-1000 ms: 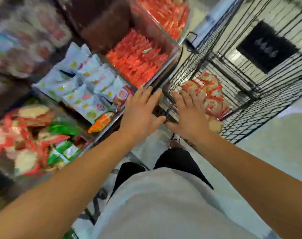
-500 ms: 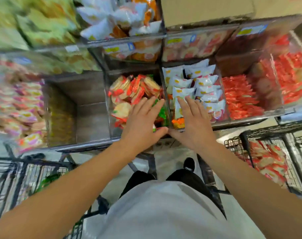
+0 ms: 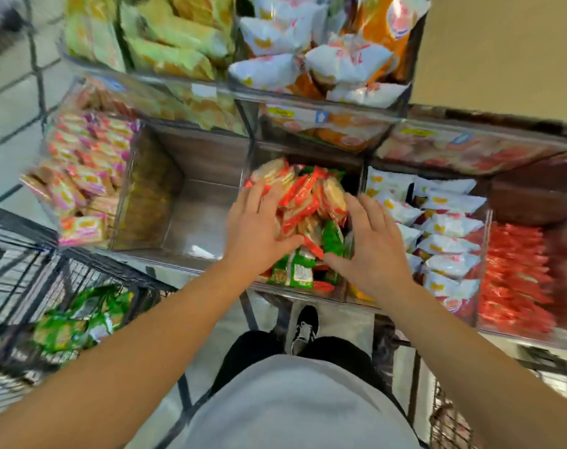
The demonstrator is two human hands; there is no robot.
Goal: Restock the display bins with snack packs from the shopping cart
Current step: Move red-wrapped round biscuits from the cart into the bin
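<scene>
Left hand: we hold our left hand (image 3: 254, 226) flat over the left side of the middle bin (image 3: 303, 294), fingers (image 3: 259, 197) straight and spread wide, resting on the red snack packs (image 3: 303, 197); it holds nothing.
Right hand: our right hand (image 3: 374, 251) hovers over the bin's right side, fingers straight and wide, thumb toward the green snack packs (image 3: 293, 270); whether it touches them we cannot tell.
Snack packs: red and green ones lie heaped in the middle bin, between our two hands.
Neighbouring bins: an empty bin (image 3: 191, 218) sits just left; white packs (image 3: 444, 228) fill the one to the right.
Shopping cart: the cart (image 3: 23, 254) stands at our left, with green packs (image 3: 78, 322) inside.
</scene>
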